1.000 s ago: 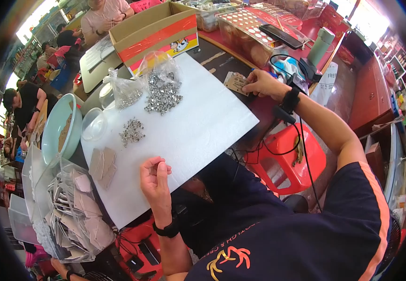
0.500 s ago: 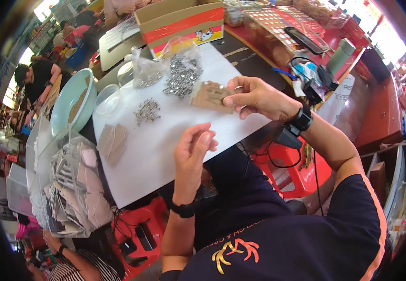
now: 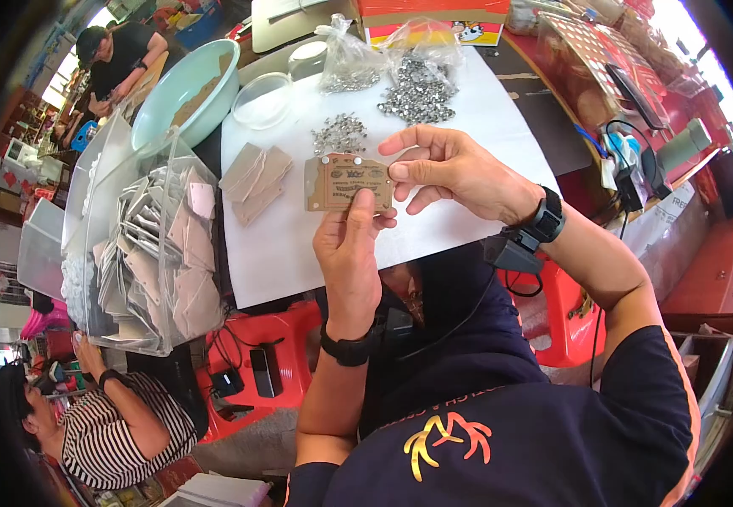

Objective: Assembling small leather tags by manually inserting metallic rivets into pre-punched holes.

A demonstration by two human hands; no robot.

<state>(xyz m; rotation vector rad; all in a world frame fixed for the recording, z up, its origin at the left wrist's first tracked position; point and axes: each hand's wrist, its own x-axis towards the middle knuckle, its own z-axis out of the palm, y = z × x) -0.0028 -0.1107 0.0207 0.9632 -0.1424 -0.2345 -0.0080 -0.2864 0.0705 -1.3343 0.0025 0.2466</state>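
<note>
Pinching the card (image 3: 339, 182) over the counter (image 3: 286, 270), the left hand (image 3: 350, 253) holds its lower edge; the right hand (image 3: 468, 173), fingers spread, is at the card's right edge, contact unclear. A slack pinch could drop the card, scattering the studs (image 3: 339, 133) just beyond it.

A white sheet (image 3: 278, 262) carries brown pieces (image 3: 255, 177), metal bits (image 3: 339, 133), plastic bags (image 3: 341, 59).

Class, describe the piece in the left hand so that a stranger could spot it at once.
Start at the white board. Above its near half, the left hand holds a flat tan piece. Unlike the plain pieces lying to its left, it is printed and has shiny studs.
</note>
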